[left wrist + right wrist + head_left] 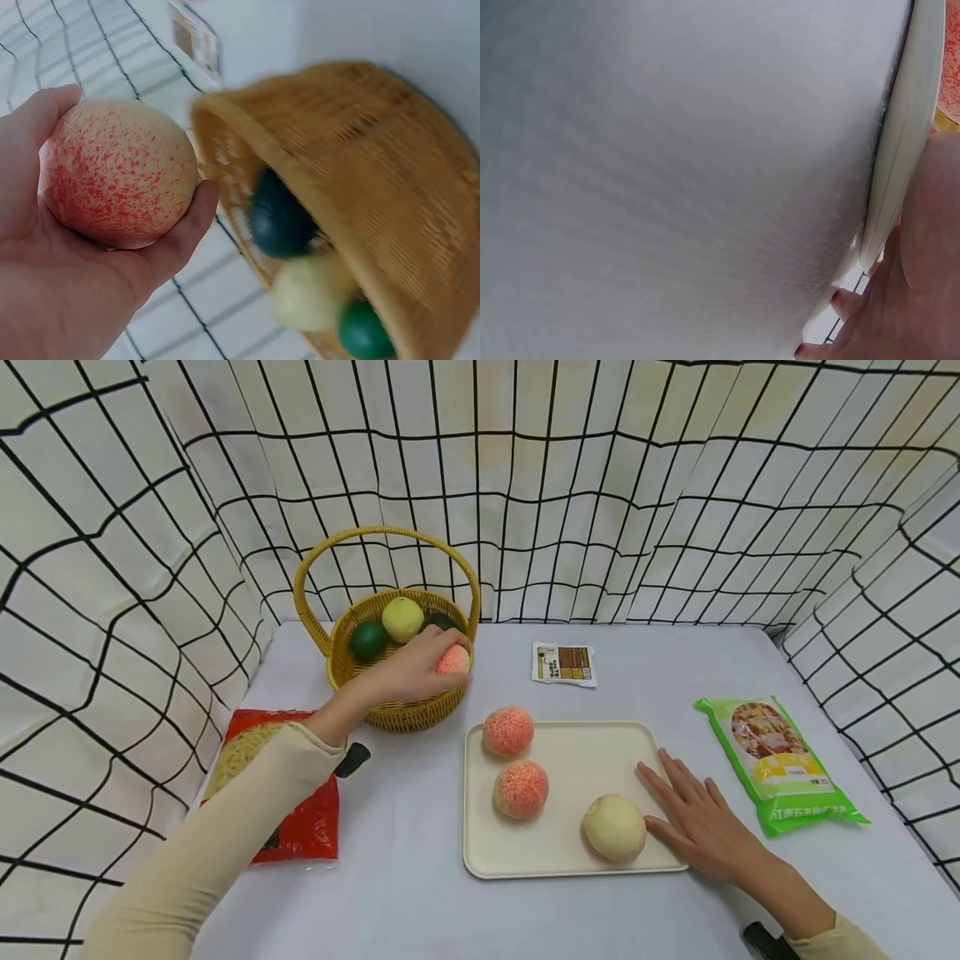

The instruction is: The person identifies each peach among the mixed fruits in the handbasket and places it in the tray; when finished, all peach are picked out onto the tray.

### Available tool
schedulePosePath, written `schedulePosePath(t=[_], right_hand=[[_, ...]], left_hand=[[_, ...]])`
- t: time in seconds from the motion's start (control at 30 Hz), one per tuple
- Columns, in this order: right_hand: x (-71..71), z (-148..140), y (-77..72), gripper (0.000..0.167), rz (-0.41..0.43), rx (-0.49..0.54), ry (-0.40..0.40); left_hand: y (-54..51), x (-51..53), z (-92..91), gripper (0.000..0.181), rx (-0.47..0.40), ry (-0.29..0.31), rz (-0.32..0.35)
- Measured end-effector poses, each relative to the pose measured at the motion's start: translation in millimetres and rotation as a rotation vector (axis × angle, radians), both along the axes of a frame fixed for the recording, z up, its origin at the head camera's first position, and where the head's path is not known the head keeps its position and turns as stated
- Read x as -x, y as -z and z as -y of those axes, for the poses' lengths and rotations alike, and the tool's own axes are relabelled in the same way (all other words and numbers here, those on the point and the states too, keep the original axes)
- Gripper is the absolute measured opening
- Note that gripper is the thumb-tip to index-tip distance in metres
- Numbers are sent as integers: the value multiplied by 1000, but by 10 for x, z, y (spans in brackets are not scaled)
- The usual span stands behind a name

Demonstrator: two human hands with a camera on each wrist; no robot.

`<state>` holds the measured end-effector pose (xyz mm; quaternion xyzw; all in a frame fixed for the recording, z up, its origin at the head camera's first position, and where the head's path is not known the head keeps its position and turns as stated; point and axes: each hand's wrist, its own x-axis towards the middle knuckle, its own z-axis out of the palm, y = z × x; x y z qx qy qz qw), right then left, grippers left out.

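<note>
My left hand (pixel 411 667) grips a red-speckled peach (pixel 120 172) at the right rim of a wicker basket (pixel 408 718). The left wrist view shows thumb and fingers curved round the peach. Inside the basket lie a green fruit (pixel 368 641), a pale yellow-green fruit (pixel 402 619) and a dark green fruit (pixel 441 621). My right hand (pixel 697 822) rests with fingers spread at the right edge of a cream tray (pixel 577 756). The tray bears two peaches (pixel 508 731) on its left side. A pale yellow round fruit (pixel 614 827) sits near my right thumb.
A red bag of yellowish food (pixel 311 822) lies partly under the left forearm. Behind the tray is a small sachet (pixel 564 664); right of my right hand lies a green food packet (pixel 783 760). Black-gridded white walls (pixel 570 543) enclose the white table (pixel 405 877).
</note>
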<state>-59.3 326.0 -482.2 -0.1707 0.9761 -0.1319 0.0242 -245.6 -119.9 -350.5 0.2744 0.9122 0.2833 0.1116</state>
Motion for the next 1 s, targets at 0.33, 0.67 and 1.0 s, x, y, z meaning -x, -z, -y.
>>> schedulePosePath(t=[0.33, 0.67, 1.0], right_hand=[[16, 24, 1, 74, -10, -1, -13], [13, 4, 6, 74, 9, 8, 0], [18, 5, 2, 74, 21, -6, 5]], left_hand=[[-87, -150, -593, 49, -36, 125, -7], [30, -282, -1462, 48, 14, 309, 24], [368, -332, -1912, 55, 125, 361, 68]])
